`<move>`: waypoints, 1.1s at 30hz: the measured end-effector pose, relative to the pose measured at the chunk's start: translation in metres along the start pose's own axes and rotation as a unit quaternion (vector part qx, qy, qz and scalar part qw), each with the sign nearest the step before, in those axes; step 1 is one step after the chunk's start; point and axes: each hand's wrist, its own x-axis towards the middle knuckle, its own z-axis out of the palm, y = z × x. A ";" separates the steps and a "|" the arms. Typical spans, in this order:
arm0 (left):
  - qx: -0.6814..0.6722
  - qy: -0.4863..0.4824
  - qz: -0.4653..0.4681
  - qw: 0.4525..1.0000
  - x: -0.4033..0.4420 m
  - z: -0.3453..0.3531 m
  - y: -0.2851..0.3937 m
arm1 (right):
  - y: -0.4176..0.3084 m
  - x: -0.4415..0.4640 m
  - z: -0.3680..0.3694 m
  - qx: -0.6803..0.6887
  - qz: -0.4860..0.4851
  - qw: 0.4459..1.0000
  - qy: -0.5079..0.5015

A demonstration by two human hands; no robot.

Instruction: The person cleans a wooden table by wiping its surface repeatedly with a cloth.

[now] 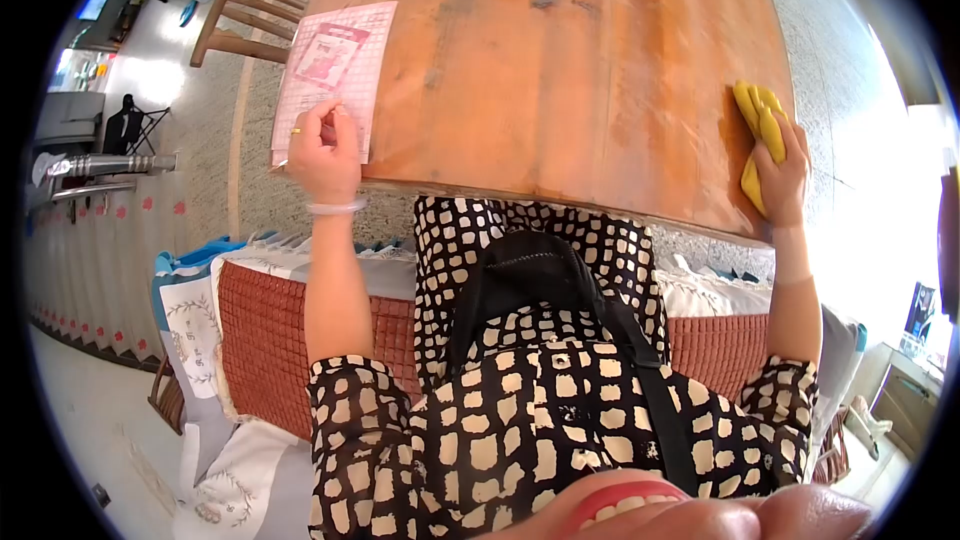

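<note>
My left hand [326, 150] is over the lower part of a pink gridded sheet [365, 50] at the table's left edge, its fingers curled together; anything inside them is hidden. A small pink and white packet [332, 55] lies on the sheet beyond the fingers. At the right edge of the brown wooden table [560, 90], my right hand [785, 165] grips a yellow cloth [762, 120], which rests on the tabletop and bunches up between the fingers.
A wooden chair [255, 5] stands beyond the table's left side. Dark items lie at the far edge of the table. Below the near edge are my lap, a black bag [530, 285] and a seat with reddish-brown mats [262, 345].
</note>
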 end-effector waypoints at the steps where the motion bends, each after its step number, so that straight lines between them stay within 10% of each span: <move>1: 0.002 -0.011 -0.004 1.000 0.000 -0.003 -0.001 | -0.002 0.005 0.000 -0.020 0.013 1.000 0.006; 7: 0.001 0.005 0.007 1.000 0.005 0.006 -0.006 | -0.025 0.040 0.009 -0.216 0.079 0.972 0.044; 16: 0.012 -0.007 0.010 1.000 0.004 0.006 -0.010 | -0.101 -0.032 -0.002 -0.070 -0.175 0.981 -0.052; 33: -0.006 -0.032 -0.037 0.999 0.000 -0.008 -0.006 | -0.030 0.241 0.068 -0.133 -0.098 0.984 0.067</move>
